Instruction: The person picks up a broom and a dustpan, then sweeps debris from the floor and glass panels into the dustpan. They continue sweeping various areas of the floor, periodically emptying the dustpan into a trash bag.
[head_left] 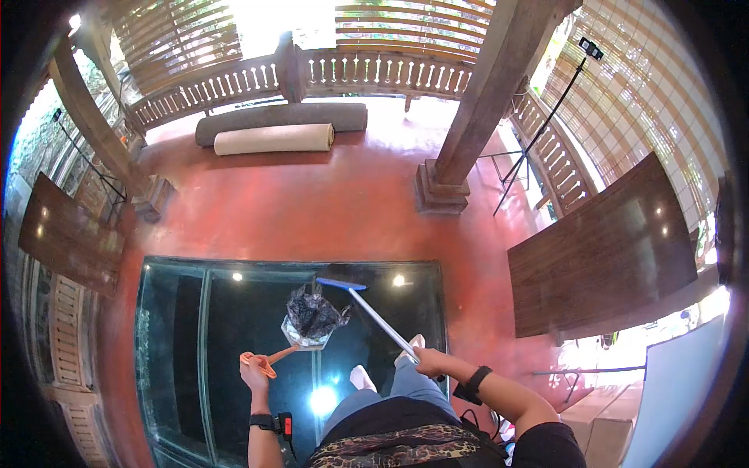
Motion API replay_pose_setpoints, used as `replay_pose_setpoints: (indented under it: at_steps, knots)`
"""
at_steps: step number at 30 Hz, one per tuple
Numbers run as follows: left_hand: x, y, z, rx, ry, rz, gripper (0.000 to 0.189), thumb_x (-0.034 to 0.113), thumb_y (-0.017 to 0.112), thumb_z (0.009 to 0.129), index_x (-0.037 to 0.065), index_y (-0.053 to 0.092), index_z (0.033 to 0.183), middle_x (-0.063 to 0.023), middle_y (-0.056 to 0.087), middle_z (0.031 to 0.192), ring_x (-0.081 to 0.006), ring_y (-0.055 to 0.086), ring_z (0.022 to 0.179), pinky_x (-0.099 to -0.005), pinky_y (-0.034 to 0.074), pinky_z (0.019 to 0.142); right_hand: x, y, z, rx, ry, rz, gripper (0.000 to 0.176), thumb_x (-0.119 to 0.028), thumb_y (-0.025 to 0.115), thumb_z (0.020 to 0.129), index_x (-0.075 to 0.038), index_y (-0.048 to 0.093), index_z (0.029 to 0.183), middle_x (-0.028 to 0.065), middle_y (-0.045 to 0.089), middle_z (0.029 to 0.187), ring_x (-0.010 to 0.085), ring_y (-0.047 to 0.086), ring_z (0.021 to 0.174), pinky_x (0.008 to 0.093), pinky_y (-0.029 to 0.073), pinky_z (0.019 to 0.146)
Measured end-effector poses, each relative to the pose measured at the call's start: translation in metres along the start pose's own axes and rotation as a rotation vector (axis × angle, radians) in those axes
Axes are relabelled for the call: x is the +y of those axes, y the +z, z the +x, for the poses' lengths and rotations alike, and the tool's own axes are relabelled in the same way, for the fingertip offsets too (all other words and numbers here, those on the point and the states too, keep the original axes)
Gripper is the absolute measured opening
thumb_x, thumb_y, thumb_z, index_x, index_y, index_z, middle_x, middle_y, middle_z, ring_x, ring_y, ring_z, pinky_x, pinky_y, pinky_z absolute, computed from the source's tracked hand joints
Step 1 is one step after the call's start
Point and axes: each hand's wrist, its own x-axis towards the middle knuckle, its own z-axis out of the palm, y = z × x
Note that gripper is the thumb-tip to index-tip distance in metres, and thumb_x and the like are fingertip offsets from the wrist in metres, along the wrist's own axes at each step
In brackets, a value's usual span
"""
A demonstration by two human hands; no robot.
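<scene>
My left hand [254,373] is closed around an orange handle [282,354], with orange material bunched at the fingers. The handle leads to a light-coloured pan [307,339], on which a crumpled black plastic bag [314,313] lies. My right hand [429,363] grips the pole of a broom [382,324]. Its blue head [341,284] rests near the far edge of the dark glass floor panel [250,312], just beyond the bag and to its right.
Two rolled mats [273,139] lie by the wooden railing [386,72]. A wooden pillar [476,109] stands beyond the glass, with a tripod [538,138] to its right. Dark wooden tabletops [605,253] flank both sides. Cardboard boxes [608,421] sit at the lower right.
</scene>
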Motion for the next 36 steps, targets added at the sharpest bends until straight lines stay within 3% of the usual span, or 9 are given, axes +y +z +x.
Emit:
replay_pose_setpoints:
  at_steps: [7, 10, 13, 16, 19, 26, 29, 32, 36]
  knots:
    - [0.008, -0.009, -0.012, 0.034, 0.023, 0.225, 0.012, 0.007, 0.041, 0.066, 0.001, 0.046, 0.075, -0.0081, 0.055, 0.062, -0.0152, 0.052, 0.054, -0.0255, 0.043, 0.053, 0.007, 0.017, -0.058, -0.139, -0.072, 0.171, 0.053, -0.007, 0.047, 0.066, -0.003, 0.035, 0.118, 0.0037, 0.045, 0.055, 0.014, 0.044, 0.04, 0.027, 0.036, 0.035]
    - [0.006, -0.018, -0.015, 0.046, -0.039, 0.162, 0.013, 0.008, 0.041, 0.066, 0.0, 0.047, 0.075, -0.0081, 0.055, 0.061, -0.0155, 0.053, 0.055, -0.0256, 0.043, 0.054, 0.007, -0.013, -0.091, -0.218, -0.029, 0.434, 0.047, -0.009, 0.049, 0.067, -0.006, 0.043, 0.113, 0.0076, 0.051, 0.059, 0.0162, 0.049, 0.048, 0.0283, 0.04, 0.042]
    - [-0.003, -0.028, -0.012, 0.051, -0.019, 0.156, 0.014, 0.008, 0.041, 0.066, 0.0, 0.047, 0.075, -0.0085, 0.056, 0.061, -0.0155, 0.053, 0.054, -0.0257, 0.043, 0.054, -0.026, -0.028, -0.128, -0.12, -0.069, 0.423, 0.034, -0.009, 0.048, 0.068, -0.005, 0.049, 0.102, 0.0055, 0.049, 0.056, 0.0142, 0.046, 0.044, 0.0279, 0.039, 0.041]
    - [-0.013, -0.036, -0.006, 0.023, -0.011, 0.147, 0.014, 0.008, 0.041, 0.066, -0.001, 0.047, 0.075, -0.0088, 0.056, 0.061, -0.0158, 0.052, 0.054, -0.0261, 0.043, 0.054, -0.052, -0.038, -0.122, -0.021, -0.052, 0.132, 0.025, -0.01, 0.049, 0.067, -0.003, 0.049, 0.092, 0.0077, 0.051, 0.057, 0.0165, 0.049, 0.046, 0.0294, 0.04, 0.043]
    - [0.003, -0.031, -0.014, 0.062, -0.003, 0.151, 0.014, 0.009, 0.041, 0.067, -0.001, 0.048, 0.074, -0.009, 0.056, 0.062, -0.0158, 0.053, 0.055, -0.0263, 0.043, 0.054, -0.053, -0.025, -0.063, 0.078, -0.171, -0.054, 0.028, -0.013, 0.048, 0.066, 0.001, 0.045, 0.09, 0.0185, 0.056, 0.068, 0.0293, 0.057, 0.059, 0.0387, 0.045, 0.054]
    - [-0.003, -0.023, -0.01, 0.056, -0.048, 0.205, 0.013, 0.009, 0.042, 0.069, -0.001, 0.05, 0.073, -0.0091, 0.057, 0.063, -0.0167, 0.054, 0.056, -0.0278, 0.043, 0.055, -0.025, 0.043, 0.035, 0.159, -0.236, -0.239, 0.033, -0.015, 0.048, 0.068, 0.006, 0.04, 0.092, 0.0225, 0.056, 0.071, 0.0304, 0.058, 0.058, 0.0376, 0.047, 0.053]
    - [0.002, -0.007, -0.015, 0.034, 0.001, 0.301, 0.014, 0.012, 0.044, 0.071, -0.001, 0.05, 0.071, -0.0091, 0.057, 0.063, -0.0199, 0.056, 0.058, -0.0304, 0.043, 0.057, -0.042, 0.042, -0.021, -0.052, -0.104, -0.001, 0.032, -0.014, 0.047, 0.068, 0.006, 0.04, 0.092, 0.0228, 0.055, 0.072, 0.029, 0.059, 0.057, 0.0377, 0.047, 0.052]
    - [-0.004, 0.011, -0.012, -0.021, 0.045, 0.436, 0.016, 0.014, 0.044, 0.071, 0.0, 0.05, 0.071, -0.01, 0.057, 0.063, -0.0229, 0.056, 0.059, -0.0325, 0.043, 0.058, -0.032, 0.044, -0.045, -0.143, -0.124, 0.136, 0.033, -0.012, 0.047, 0.069, 0.002, 0.043, 0.099, 0.0108, 0.053, 0.064, 0.0183, 0.052, 0.045, 0.0301, 0.044, 0.043]
    - [0.005, 0.04, -0.021, -0.041, 0.072, 0.557, 0.019, 0.018, 0.043, 0.07, 0.0, 0.05, 0.071, -0.0155, 0.057, 0.066, -0.0311, 0.056, 0.065, -0.0389, 0.042, 0.062, -0.003, 0.025, -0.082, -0.229, -0.066, 0.624, 0.029, -0.011, 0.051, 0.069, -0.001, 0.048, 0.096, 0.0045, 0.049, 0.057, 0.0096, 0.045, 0.042, 0.0232, 0.036, 0.036]
